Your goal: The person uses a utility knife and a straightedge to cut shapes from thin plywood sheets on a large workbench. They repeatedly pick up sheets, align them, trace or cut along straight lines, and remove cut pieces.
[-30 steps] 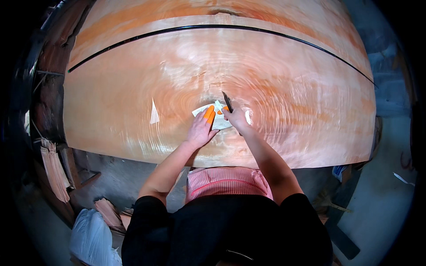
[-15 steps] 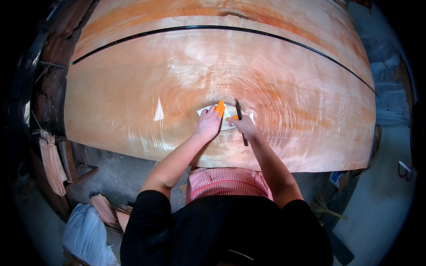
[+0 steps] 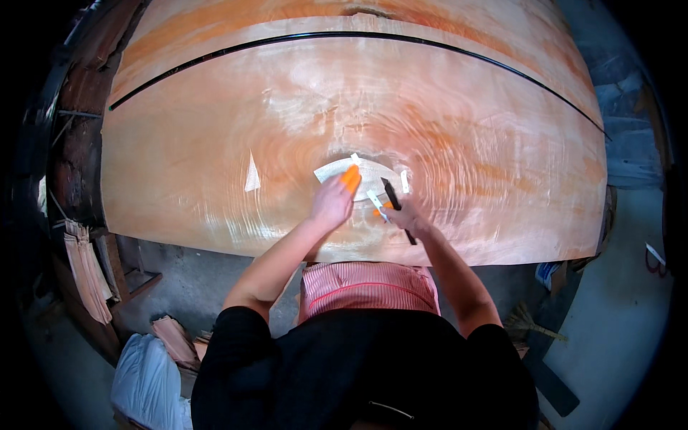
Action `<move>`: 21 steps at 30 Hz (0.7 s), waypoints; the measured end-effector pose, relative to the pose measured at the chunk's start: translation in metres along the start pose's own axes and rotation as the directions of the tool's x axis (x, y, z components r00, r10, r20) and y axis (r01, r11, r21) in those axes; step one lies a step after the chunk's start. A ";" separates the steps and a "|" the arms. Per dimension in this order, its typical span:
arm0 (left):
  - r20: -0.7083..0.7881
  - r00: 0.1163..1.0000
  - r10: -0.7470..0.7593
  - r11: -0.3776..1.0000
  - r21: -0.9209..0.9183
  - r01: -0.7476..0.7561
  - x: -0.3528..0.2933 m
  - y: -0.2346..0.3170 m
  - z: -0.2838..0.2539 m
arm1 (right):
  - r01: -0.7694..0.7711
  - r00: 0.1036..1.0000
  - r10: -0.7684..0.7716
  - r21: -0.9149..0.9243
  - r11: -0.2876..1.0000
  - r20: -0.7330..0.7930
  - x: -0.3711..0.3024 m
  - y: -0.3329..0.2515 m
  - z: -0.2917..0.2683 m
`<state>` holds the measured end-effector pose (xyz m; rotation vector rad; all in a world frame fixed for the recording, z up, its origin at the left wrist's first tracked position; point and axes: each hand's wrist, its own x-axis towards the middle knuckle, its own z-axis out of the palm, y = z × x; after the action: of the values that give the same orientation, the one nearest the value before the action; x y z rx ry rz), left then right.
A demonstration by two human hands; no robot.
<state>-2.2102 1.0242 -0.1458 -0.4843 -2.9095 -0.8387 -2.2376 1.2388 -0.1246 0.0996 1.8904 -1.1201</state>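
Observation:
A pale eye-shaped patch (image 3: 369, 174) lies on a large reddish wood veneer sheet (image 3: 193, 143). My left hand (image 3: 335, 202) rests flat on its left side, orange covers on the fingertips. My right hand (image 3: 410, 216) is closed round a slim dark knife-like tool (image 3: 390, 192), its tip pointing up and away from me. A short white strip (image 3: 374, 198) reaches from the right fingertips to the patch's near edge. Another white strip (image 3: 404, 180) lies at the patch's right end, and a small one (image 3: 355, 158) at its top edge.
A long thin black rod (image 3: 315, 35) curves across the far part of the sheet. One white triangular scrap (image 3: 251, 174) lies left of the patch. Veneer offcuts (image 3: 87, 272) and a pale plastic bag (image 3: 147, 380) are at the lower left; scissors (image 3: 654, 259) lie far right.
My right hand has moved slightly right and toward me with the dark tool, whose angle has tilted. More of the patch shows. The left hand has shifted slightly left.

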 end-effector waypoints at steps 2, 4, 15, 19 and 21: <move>0.061 0.989 0.135 0.990 0.035 -0.138 -0.021 0.019 -0.002 | -0.038 0.998 0.044 0.131 0.991 -0.044 -0.010 -0.002 0.020; 0.150 0.983 0.104 0.993 0.045 -0.112 -0.031 0.034 -0.005 | -0.008 0.997 0.019 0.138 0.990 -0.075 -0.004 0.006 0.031; 0.234 0.971 0.058 0.997 0.036 -0.068 -0.034 0.037 -0.005 | 0.083 0.991 -0.065 -0.158 0.984 0.114 -0.007 -0.026 -0.033; -0.068 0.993 -0.092 0.996 -0.030 0.090 -0.044 0.000 -0.011 | 0.210 0.973 -0.204 -0.049 0.976 0.111 0.021 -0.024 0.004; -0.184 0.951 -0.250 0.964 0.043 0.262 -0.050 -0.016 -0.032 | 0.202 0.977 -0.205 0.048 0.978 0.064 0.042 -0.041 0.040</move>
<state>-2.1681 0.9807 -0.1351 -0.0219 -2.8589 -0.7638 -2.2554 1.1709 -0.1355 -0.1109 1.8477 -1.2838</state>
